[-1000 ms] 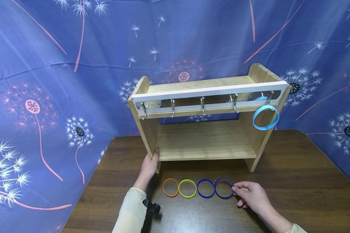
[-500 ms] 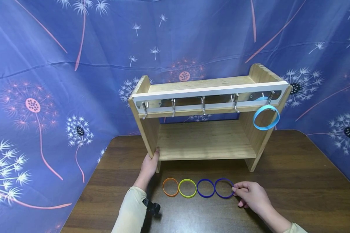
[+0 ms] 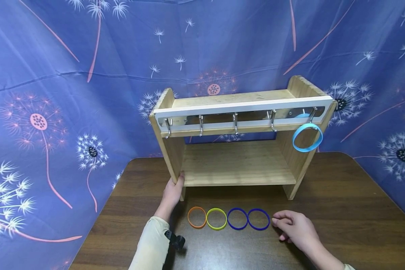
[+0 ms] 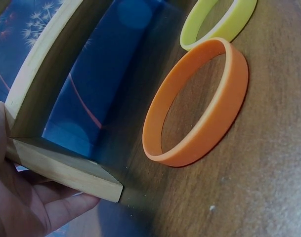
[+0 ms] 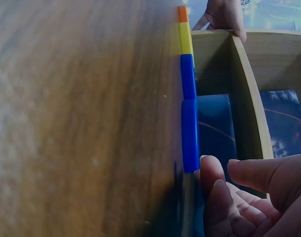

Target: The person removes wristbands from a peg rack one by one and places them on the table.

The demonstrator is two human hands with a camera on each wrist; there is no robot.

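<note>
My left hand (image 3: 171,195) grips the lower left side panel of a small wooden shelf (image 3: 239,161), the thumb on the panel's inner side. In front of the shelf lies a touching row of silicone wristbands: an orange wristband (image 4: 229,106), a yellow wristband (image 4: 241,24) and two dark blue wristbands, the left one (image 5: 188,76) and the right one (image 5: 190,136). My right hand (image 3: 298,229) is just right of the end blue wristband, a small gap between them, its fingers loosely bent and holding nothing. A light blue wristband (image 3: 307,150) hangs from the rightmost hook.
A white rail (image 3: 243,107) with several metal hooks runs across the shelf's upper front. The shelf stands on a brown wooden table (image 3: 351,195). Behind it hangs a blue cloth (image 3: 243,45) with a dandelion print. A small black device (image 3: 179,242) is strapped at my left wrist.
My right hand has let go of the end blue wristband and moved slightly right. That wristband now lies flat in line with the others. The left hand has stayed on the panel.
</note>
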